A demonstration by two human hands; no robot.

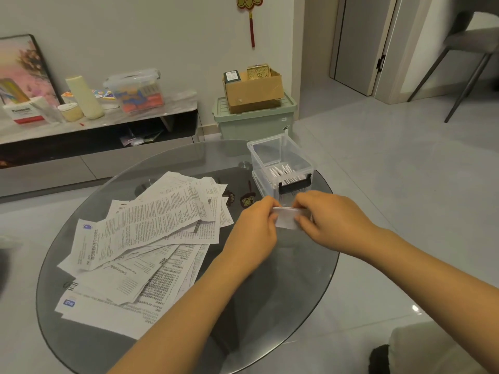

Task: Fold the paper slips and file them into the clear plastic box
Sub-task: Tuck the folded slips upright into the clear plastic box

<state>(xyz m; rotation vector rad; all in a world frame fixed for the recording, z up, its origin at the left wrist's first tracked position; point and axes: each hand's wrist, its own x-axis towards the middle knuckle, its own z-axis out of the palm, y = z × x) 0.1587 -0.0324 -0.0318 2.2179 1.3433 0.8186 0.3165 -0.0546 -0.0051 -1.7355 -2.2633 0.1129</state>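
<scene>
A small folded white paper slip (286,219) hangs above the round glass table (283,287), just in front of the clear plastic box (280,160). My left hand (253,228) pinches its left end and my right hand (328,220) pinches its right end. The box stands open at the table's far right, with a black latch facing me and several folded slips standing inside (282,171). A loose heap of printed paper slips (145,238) covers the left half of the table.
Two small dark ornaments (247,199) lie between the heap and the box. Beyond the table stand a low dark TV bench (102,130) with clutter, a green bin (253,120) under a cardboard carton, and a grey chair (469,49) at the far right.
</scene>
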